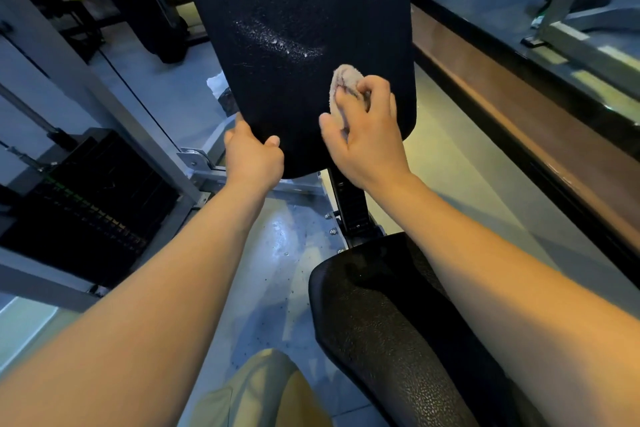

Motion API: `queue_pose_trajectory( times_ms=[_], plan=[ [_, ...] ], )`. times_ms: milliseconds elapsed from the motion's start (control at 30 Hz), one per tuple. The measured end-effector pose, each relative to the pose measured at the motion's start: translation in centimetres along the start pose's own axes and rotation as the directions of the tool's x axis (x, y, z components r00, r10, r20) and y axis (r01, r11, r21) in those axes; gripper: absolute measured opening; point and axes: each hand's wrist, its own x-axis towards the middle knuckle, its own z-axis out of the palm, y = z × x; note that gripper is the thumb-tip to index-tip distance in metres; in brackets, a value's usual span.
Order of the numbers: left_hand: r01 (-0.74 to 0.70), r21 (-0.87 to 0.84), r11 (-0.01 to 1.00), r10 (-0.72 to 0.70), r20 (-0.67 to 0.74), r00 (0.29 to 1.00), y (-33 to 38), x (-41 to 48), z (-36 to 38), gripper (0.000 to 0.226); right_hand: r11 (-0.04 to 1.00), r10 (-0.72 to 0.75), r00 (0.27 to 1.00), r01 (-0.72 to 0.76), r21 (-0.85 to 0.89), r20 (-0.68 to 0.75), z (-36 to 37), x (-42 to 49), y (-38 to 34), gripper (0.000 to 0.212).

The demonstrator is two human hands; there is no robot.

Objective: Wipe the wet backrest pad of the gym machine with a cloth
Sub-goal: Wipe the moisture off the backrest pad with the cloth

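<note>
The backrest pad (294,45) stood at 12 o'clock in the view, black and tilted, running out past the top edge. Droplets (277,40) showed in a curved band across its middle, and more moisture lay in streaks toward 1 o'clock. The cloth (346,80), pale and bunched, was pressed against the pad's face at about 4 o'clock. The right hand (363,135) grasped it, fingers curled over the wad. The left hand (252,156) clasped the pad's 7 o'clock corner, thumb on the front and fingers hidden behind the edge, seemingly to steady it.

The wiping looked to be under way at the lower part, with the wet band above not yet reached. The next stroke would likely need to go up toward 11 o'clock from the cloth, with firm pressure through the beads.

The black seat (381,322) sat at 5 o'clock, under the right forearm, and a weight stack (86,201) at 9 o'clock.
</note>
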Motion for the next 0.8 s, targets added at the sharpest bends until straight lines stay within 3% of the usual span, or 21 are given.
queue_pose_trajectory(
  times_ms=[133, 233, 333, 467, 533, 600, 700, 733, 800],
  plan=[
    [-0.001, 0.014, 1.000, 0.001, 0.002, 1.000, -0.1, 0.1, -0.2, 0.050, 0.997, 0.031, 0.998, -0.028, 0.065, -0.047, -0.5, 0.9, 0.6, 0.017],
    [-0.009, 0.025, 1.000, 0.009, 0.013, 1.000, -0.1, 0.2, -0.3, 0.048, 0.990, 0.102, 0.989, -0.091, 0.106, -0.103, 0.4, 1.1, 0.3, 0.035],
    [-0.011, 0.007, 1.000, 0.011, 0.016, 1.000, -0.4, 0.2, -0.4, 0.045, 0.977, 0.162, 0.963, -0.126, 0.171, -0.215, 2.2, 1.0, -1.6, 0.031],
    [-0.020, -0.043, 0.999, 0.022, 0.034, 0.999, -0.2, 0.1, -1.0, 0.038, 0.984, -0.158, 0.985, 0.163, 0.069, -0.070, 3.9, 0.2, -3.9, 0.029],
    [-0.015, -0.061, 0.998, 0.018, 0.048, 0.999, 0.0, 0.0, -1.4, 0.035, 0.972, -0.234, 0.972, 0.234, 0.024, -0.027, 3.1, 1.1, -2.3, 0.027],
    [-0.013, -0.072, 0.997, 0.017, 0.053, 0.998, 0.2, -0.2, -1.5, 0.037, 0.990, -0.135, 0.985, 0.137, 0.013, -0.107, 1.5, 2.3, -0.1, 0.028],
    [-0.016, -0.070, 0.997, 0.020, 0.052, 0.998, 0.2, -0.3, -1.5, 0.039, 0.984, 0.157, 0.957, -0.131, 0.119, -0.243, 0.3, 3.1, 0.6, 0.025],
    [-0.014, -0.061, 0.998, 0.017, 0.058, 0.998, 0.2, -0.2, -1.5, 0.039, 0.980, 0.177, 0.953, -0.149, 0.128, -0.244, 0.7, 2.9, -0.3, 0.026],
    [-0.012, -0.038, 0.999, 0.015, 0.064, 0.998, 0.3, -0.2, -1.6, 0.038, 0.991, 0.071, 0.985, -0.052, 0.121, -0.158, 1.7, 2.2, -2.4, 0.030]
  ],
)
